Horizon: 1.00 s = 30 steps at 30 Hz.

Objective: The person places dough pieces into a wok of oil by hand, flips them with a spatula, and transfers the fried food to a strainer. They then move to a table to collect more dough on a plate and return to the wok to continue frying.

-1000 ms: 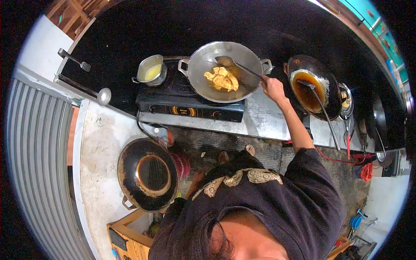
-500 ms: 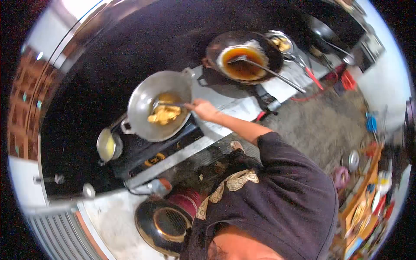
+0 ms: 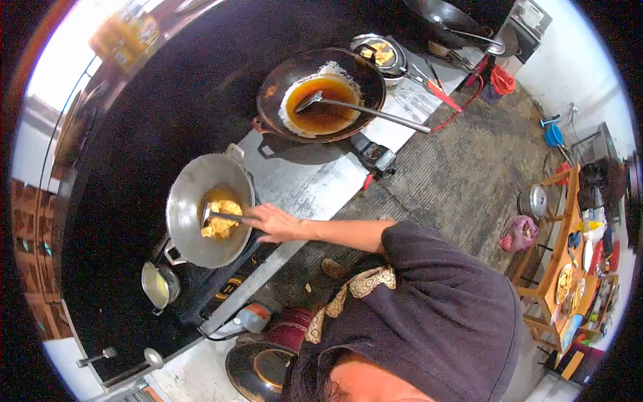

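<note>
My right hand (image 3: 276,222) is closed round the end of a dark-handled spatula (image 3: 226,216). Its metal blade touches golden-yellow food (image 3: 220,226) sitting in some oil at the bottom of a silver two-handled wok (image 3: 185,195). What kind of food it is I cannot make out. My left hand does not show. Just beyond the wok's near left side is a small metal pot (image 3: 155,285) with something pale yellow in it.
A larger dark wok (image 3: 271,97) with brown oil and a long-handled turner (image 3: 375,115) stands farther along the counter (image 3: 305,175). Past it, a strainer (image 3: 387,55) holds yellow pieces. Behind on the right is a wooden table (image 3: 550,295) with food.
My view has shifted, so the silver wok appears lower and farther left. My right hand still holds the spatula in the food, which looks more gathered together.
</note>
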{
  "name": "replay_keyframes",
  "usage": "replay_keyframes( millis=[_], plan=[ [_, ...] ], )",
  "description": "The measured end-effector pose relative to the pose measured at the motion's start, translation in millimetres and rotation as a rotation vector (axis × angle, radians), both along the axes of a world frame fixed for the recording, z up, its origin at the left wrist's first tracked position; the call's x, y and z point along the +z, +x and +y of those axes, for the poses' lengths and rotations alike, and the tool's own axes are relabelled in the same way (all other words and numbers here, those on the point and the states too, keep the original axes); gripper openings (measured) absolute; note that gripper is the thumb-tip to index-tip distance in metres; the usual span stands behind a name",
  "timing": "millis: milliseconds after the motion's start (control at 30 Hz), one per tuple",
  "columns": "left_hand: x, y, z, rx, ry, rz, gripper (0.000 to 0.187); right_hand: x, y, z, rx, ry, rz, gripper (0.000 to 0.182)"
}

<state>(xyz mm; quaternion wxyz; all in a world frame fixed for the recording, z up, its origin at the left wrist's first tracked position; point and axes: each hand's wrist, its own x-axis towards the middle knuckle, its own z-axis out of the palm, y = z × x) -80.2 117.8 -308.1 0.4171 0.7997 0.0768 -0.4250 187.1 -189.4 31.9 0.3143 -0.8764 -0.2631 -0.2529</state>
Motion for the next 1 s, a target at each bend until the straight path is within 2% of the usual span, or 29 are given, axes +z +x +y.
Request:
replay_keyframes(
  millis=[33, 100, 167, 200, 233, 267, 300, 333, 400, 433, 467, 500, 533, 633, 667, 733, 767, 800, 833, 900, 933, 1000],
  plan=[
    [4.3, 3.7, -6.9, -0.001, -0.007, 0.013, 0.033, 19.9, -6.6, -13.4, 0.049, 0.055, -0.115, 0.058],
    [11.3, 10.6, -25.1, -0.006, -0.014, 0.042, 0.033, 42.2, -27.3, -52.9, -0.015, 0.053, -0.068, 0.046],
    [14.7, 19.3, -48.9, -0.018, -0.017, 0.064, 0.033, 75.4, -60.9, -112.9, -0.083, 0.183, 0.292, 0.034],
    [15.2, 24.9, -63.0, -0.025, -0.019, 0.070, 0.033, 97.1, -80.3, -154.2, -0.113, 0.315, 0.624, 0.029],
    [14.0, 31.8, -80.9, -0.030, -0.018, 0.077, 0.033, 111.8, -96.7, -196.6, -0.174, 0.475, 0.610, 0.029],
    [14.3, 36.8, -101.6, -0.036, -0.018, 0.078, 0.033, 109.2, -107.5, -241.1, -0.190, 0.556, 0.176, 0.035],
    [14.5, 42.6, -125.4, -0.043, -0.021, 0.079, 0.032, 118.2, -117.3, -291.3, -0.361, 0.514, 0.145, 0.040],
    [16.0, 48.2, -152.7, -0.047, -0.028, 0.077, 0.032, 116.2, -126.0, -344.4, -0.508, 0.504, 0.240, 0.031],
    [21.5, 58.4, -214.4, -0.071, -0.034, 0.081, 0.032, 71.1, -127.4, -470.7, -0.765, 0.469, 0.017, 0.021],
    [28.1, 63.4, -238.8, -0.071, -0.030, 0.085, 0.032, 34.5, -126.6, -538.3, -0.930, 0.483, 0.103, 0.022],
    [42.0, 70.5, -280.9, -0.086, -0.024, 0.096, 0.032, -23.5, -122.9, -650.3, -1.181, 0.088, 0.107, 0.031],
    [43.1, 71.2, -310.9, -0.093, -0.036, 0.109, 0.032, -27.3, -119.3, -687.5, -1.200, 0.055, 0.247, 0.039],
    [49.3, 70.7, -344.0, -0.098, -0.045, 0.122, 0.032, -70.0, -112.3, -730.3, -1.255, -0.100, 0.192, 0.044],
    [84.5, 70.4, -434.0, -0.100, -0.081, 0.182, 0.032, -129.6, -86.9, -798.9, -1.274, -0.242, 0.509, 0.047],
    [98.6, 73.4, -458.4, -0.093, -0.101, 0.203, 0.032, -134.4, -75.1, -818.6, -1.176, -0.137, 0.831, 0.047],
    [127.6, 72.1, -490.2, -0.042, -0.204, 0.196, 0.031, -155.0, -65.0, -841.5, -0.994, 0.046, 0.903, 0.047],
    [128.6, 70.4, -491.5, -0.037, -0.165, 0.169, 0.031, -164.5, -62.9, -854.5, -0.914, 0.139, 0.931, 0.047],
    [113.5, 65.6, -480.9, -0.039, -0.131, 0.140, 0.030, -198.3, -59.9, -870.2, -0.869, 0.141, 0.878, 0.049],
    [102.0, 60.6, -472.0, -0.044, -0.100, 0.112, 0.030, -194.5, -58.5, -873.4, -0.859, 0.264, 0.925, 0.049],
    [96.7, 51.8, -465.4, 0.093, -0.010, 0.144, 0.031, -178.1, -59.7, -868.0, -0.830, 0.503, 1.014, 0.048],
    [96.4, 47.3, -465.4, 0.167, 0.035, 0.163, 0.032, -165.7, -57.4, -866.0, -0.813, 0.558, 1.021, 0.042],
    [97.7, 35.7, -462.1, 0.130, -0.159, 0.095, 0.031, -167.2, -50.9, -875.2, -0.705, 0.665, 1.002, 0.036]
  ],
)
